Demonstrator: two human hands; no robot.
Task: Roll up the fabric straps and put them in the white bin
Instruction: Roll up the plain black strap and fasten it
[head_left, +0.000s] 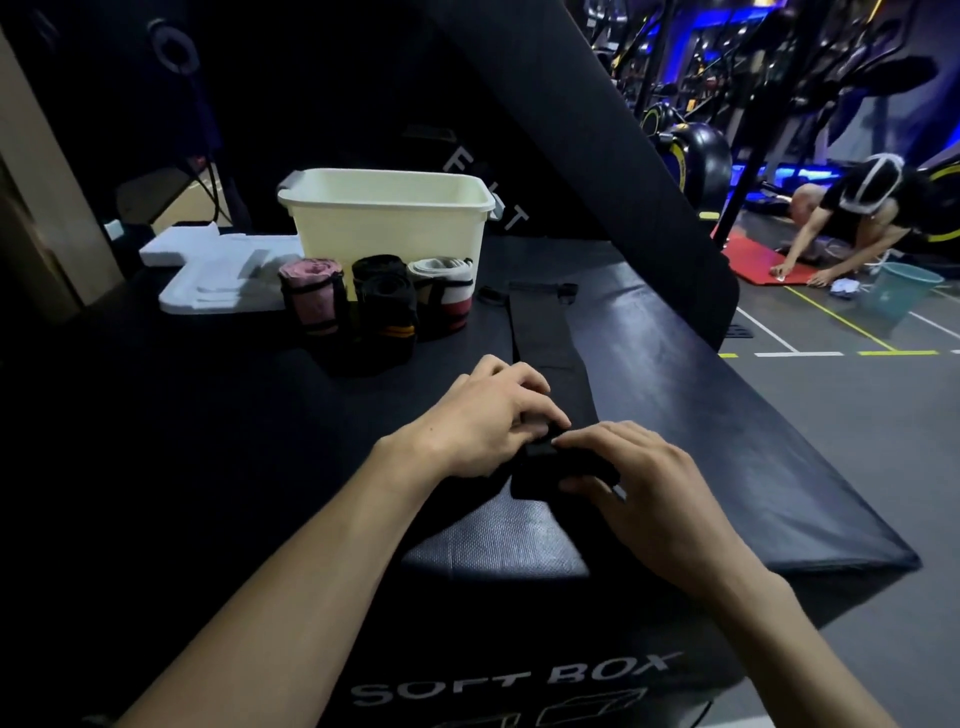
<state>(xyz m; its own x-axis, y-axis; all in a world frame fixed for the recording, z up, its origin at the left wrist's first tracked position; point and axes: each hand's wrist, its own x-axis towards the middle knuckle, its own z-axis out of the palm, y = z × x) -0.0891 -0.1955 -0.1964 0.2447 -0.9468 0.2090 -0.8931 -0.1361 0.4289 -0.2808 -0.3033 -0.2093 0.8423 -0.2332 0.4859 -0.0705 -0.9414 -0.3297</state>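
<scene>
A long black fabric strap (545, 332) lies flat on the black soft box (727, 441), running away from me. Its near end is a small roll under my fingers. My left hand (483, 421) grips that roll from the left, fingers curled over it. From the right, my right hand (634, 467) holds the same roll, thumb beneath. The white bin (387, 218) stands at the back of the box. In front of it stand rolled straps: a pink one (311, 293), black ones (387, 306) and a white-and-red one (447, 299).
White foam pieces (208, 275) lie left of the bin. A dark slanted pad (597, 156) rises behind the box. On the floor at right, a person (852, 223) kneels by a red mat (753, 260) and a teal bucket (904, 286). Gym machines fill the background.
</scene>
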